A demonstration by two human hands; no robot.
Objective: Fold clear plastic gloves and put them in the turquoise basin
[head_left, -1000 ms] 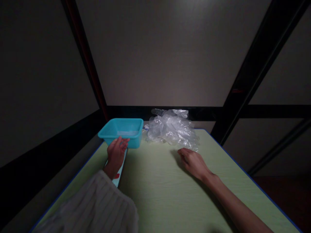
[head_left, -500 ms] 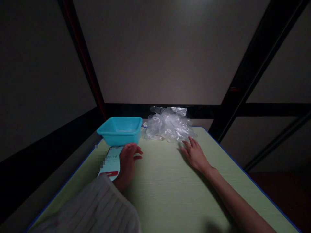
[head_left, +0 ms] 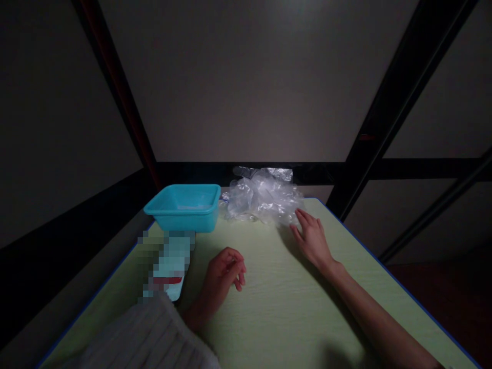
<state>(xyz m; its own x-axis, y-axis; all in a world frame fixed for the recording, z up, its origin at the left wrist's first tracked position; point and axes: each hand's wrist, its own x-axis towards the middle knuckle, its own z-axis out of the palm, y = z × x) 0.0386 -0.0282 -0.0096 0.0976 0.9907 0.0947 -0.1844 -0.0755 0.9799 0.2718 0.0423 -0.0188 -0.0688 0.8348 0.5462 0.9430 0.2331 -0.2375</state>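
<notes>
My left hand (head_left: 225, 274) is over the table between the phone and the middle. Its fingers are loosely bent, with gaps between them and nothing visible inside. To its left lies a phone (head_left: 175, 261), screen lit, with a red bar and part of the display pixelated. My right hand (head_left: 313, 238) reaches out, palm down and fingers spread, at the near right edge of a crumpled heap of clear plastic bags or film (head_left: 265, 197). The fingertips are close to the plastic; whether they touch it I cannot tell.
A turquoise plastic basin (head_left: 186, 220) stands at the back left, behind the phone, with something pale inside. The pale green table (head_left: 269, 307) has blue edging and narrows toward a grey panel wall (head_left: 253, 92) with dark frame bars.
My left hand has moved off the phone, to the right and nearer to me, uncovering its screen. The right hand has shifted slightly at the plastic heap. The whole view has moved a little.
</notes>
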